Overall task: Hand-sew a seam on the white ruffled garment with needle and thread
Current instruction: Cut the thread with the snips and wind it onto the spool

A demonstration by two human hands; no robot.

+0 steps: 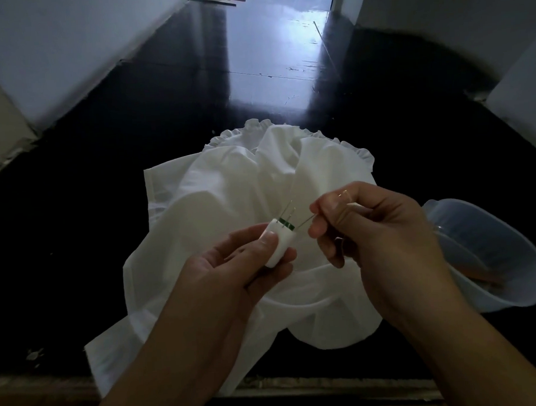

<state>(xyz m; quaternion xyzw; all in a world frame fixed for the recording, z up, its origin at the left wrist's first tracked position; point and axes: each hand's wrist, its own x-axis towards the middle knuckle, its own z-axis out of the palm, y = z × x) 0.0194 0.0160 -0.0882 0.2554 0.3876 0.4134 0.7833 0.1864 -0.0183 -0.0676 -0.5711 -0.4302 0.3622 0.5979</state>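
Note:
The white ruffled garment [229,186] lies bunched on a dark floor [106,179], its frilled edge at the far side. Above it, my left hand [233,272] grips a small white spool of thread [279,243] with a green band on its end; a couple of needles stick out of that end. My right hand [372,229] pinches one thin needle [304,223] between thumb and forefinger, its tip right beside the spool's end. No thread can be made out on that needle.
A translucent plastic container [490,254] sits on the floor just right of my right hand. White walls [54,58] flank the dark glossy floor on both sides. A pale ledge [330,381] runs along the near edge.

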